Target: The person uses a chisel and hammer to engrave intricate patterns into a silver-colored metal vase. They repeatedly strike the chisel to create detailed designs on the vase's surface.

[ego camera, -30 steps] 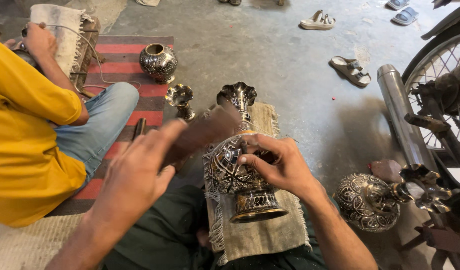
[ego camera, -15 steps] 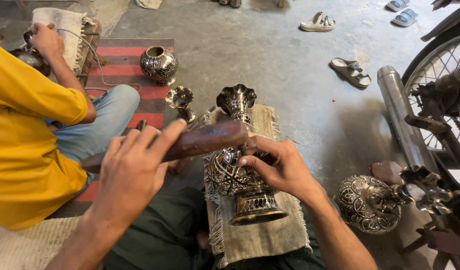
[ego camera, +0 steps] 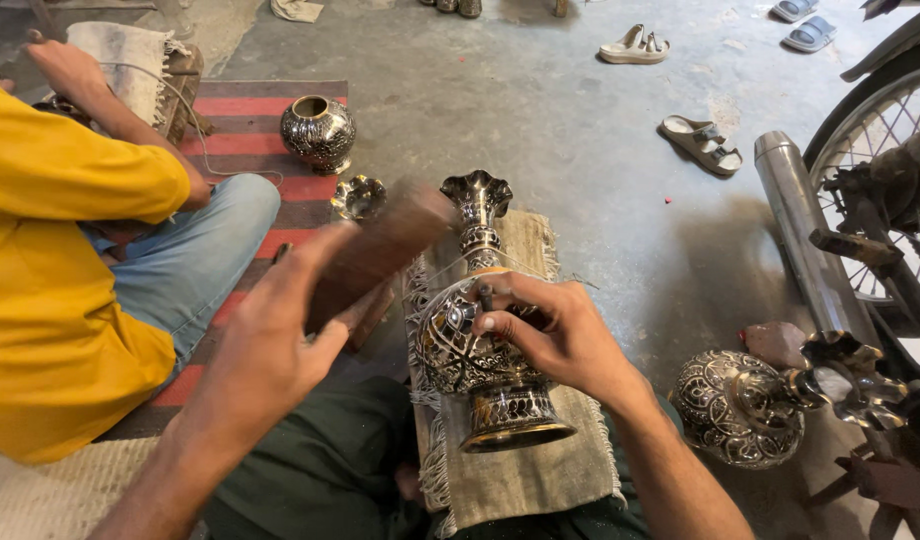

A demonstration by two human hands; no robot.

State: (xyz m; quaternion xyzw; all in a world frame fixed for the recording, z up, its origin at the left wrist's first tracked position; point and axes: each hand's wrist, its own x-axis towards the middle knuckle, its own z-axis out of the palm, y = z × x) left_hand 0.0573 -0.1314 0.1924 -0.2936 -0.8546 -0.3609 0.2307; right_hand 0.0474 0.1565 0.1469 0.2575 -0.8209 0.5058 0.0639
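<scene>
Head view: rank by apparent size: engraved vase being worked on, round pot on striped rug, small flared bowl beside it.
1. Engraved vase, though nearest the camera.
2. Round pot on the striped rug.
3. Small flared bowl.

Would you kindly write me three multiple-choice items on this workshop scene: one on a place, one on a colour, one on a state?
1. Where does the engraved vase under the hands lie?
A. on a burlap pad
B. on bare concrete
C. on the striped rug

2. What colour is the sleeve of the person at the left?
A. green
B. yellow
C. white

3. How does the wooden block in the left hand appear?
A. sharp and resting
B. blurred, in motion
C. lying on the floor

Answers: 1 A, the burlap pad shows beneath it; 2 B, the cloth is plainly yellow; 3 B, it is smeared, while the right hand with its small tool on the vase is sharp.
</scene>
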